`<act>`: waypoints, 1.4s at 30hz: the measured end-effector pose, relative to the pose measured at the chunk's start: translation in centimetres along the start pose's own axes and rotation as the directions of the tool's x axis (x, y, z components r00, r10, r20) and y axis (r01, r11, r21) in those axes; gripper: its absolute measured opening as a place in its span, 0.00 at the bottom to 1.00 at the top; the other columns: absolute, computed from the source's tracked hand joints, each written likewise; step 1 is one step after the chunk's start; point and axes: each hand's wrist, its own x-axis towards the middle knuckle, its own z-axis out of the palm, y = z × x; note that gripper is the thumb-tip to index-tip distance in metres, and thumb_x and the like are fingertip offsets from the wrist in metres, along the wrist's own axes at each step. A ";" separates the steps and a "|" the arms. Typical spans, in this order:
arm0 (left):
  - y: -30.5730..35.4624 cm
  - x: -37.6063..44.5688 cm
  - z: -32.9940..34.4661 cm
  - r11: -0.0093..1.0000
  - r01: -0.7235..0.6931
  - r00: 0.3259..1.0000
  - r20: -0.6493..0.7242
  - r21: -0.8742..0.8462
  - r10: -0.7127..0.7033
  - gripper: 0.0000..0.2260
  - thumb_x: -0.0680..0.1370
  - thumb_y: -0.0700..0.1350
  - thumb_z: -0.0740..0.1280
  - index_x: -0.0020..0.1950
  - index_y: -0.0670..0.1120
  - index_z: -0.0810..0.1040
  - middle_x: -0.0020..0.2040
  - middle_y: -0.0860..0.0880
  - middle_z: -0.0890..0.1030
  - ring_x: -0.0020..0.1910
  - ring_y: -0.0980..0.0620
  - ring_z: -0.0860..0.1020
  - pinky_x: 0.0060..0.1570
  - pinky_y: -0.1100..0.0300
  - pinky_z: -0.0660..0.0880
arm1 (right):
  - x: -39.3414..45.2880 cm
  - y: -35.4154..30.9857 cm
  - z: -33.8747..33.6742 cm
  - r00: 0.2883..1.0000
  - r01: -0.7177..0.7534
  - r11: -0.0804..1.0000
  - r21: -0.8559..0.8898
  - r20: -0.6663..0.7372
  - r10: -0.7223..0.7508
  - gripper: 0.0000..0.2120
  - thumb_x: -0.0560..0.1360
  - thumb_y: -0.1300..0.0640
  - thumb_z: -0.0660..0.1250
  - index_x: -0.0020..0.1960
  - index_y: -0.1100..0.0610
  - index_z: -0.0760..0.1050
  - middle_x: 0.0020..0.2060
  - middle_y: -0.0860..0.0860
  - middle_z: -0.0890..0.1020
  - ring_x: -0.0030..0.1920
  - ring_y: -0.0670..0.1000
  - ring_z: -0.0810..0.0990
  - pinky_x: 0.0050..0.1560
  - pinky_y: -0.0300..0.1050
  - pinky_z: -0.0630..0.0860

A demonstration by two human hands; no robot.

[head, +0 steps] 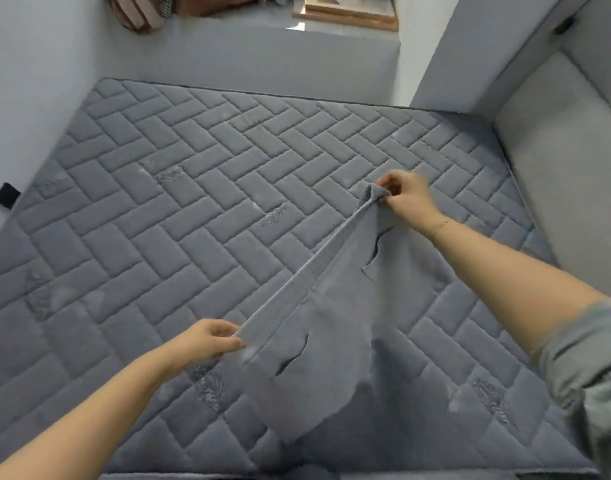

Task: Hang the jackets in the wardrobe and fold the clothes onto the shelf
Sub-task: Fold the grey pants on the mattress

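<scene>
Grey garment (335, 327) over near-right of mattress (165, 209), waistband stretched taut between my hands. Left hand (207, 341) fingers pinch near end; right hand (406, 195) fingers clamp far end. Keep band tight, lower flat, align edges, smooth wrinkles before first fold. Shelf not in view.

Stretching a grey garment (335, 327) over a quilted grey mattress (179, 209).
Pinching its waistband taut between left hand (207, 341) and right hand (406, 195), letting the rest hang down toward the mattress edge.
</scene>
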 end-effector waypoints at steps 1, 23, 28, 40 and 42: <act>-1.8 0.8 -0.1 0.999 0.049 0.998 -0.024 -0.014 -0.049 0.04 0.77 0.46 0.71 0.48 0.47 0.84 0.31 0.57 0.78 0.32 0.57 0.74 0.36 0.66 0.70 | 2.0 -1.1 3.8 0.997 0.046 0.999 -0.021 0.062 -0.045 0.09 0.69 0.72 0.67 0.46 0.62 0.80 0.44 0.56 0.84 0.45 0.52 0.80 0.48 0.48 0.76; -29.0 15.9 4.7 0.245 0.066 0.845 -0.077 -0.967 -0.529 0.15 0.82 0.52 0.63 0.68 0.50 0.74 0.62 0.51 0.80 0.53 0.55 0.79 0.48 0.58 0.73 | -32.7 11.7 42.6 0.090 -0.979 -0.089 0.185 0.776 0.625 0.15 0.80 0.57 0.59 0.56 0.67 0.78 0.42 0.60 0.85 0.39 0.52 0.83 0.40 0.43 0.79; -28.4 17.1 4.2 0.073 0.027 0.845 -0.016 -0.997 -0.534 0.18 0.82 0.49 0.63 0.70 0.44 0.74 0.67 0.43 0.78 0.66 0.46 0.76 0.62 0.51 0.76 | -38.4 12.2 44.4 0.105 -0.563 -0.690 0.456 0.867 0.487 0.31 0.71 0.38 0.68 0.62 0.62 0.77 0.56 0.59 0.83 0.62 0.58 0.79 0.62 0.57 0.73; -26.6 13.4 2.7 0.124 -0.077 0.908 -0.121 -0.989 -0.401 0.15 0.78 0.48 0.66 0.62 0.44 0.78 0.56 0.45 0.85 0.55 0.51 0.83 0.57 0.52 0.78 | -36.1 16.3 35.7 0.355 -0.175 -0.296 0.939 0.341 0.870 0.14 0.78 0.50 0.68 0.62 0.53 0.79 0.58 0.52 0.83 0.61 0.53 0.80 0.65 0.53 0.75; -26.9 12.9 3.5 0.185 -0.085 0.881 -0.161 -0.979 -0.446 0.14 0.80 0.48 0.65 0.63 0.44 0.77 0.57 0.46 0.84 0.53 0.52 0.83 0.58 0.53 0.77 | -38.8 16.3 35.6 0.279 -0.221 -0.308 0.925 0.363 0.889 0.16 0.78 0.52 0.68 0.64 0.54 0.78 0.61 0.53 0.82 0.63 0.53 0.79 0.65 0.52 0.74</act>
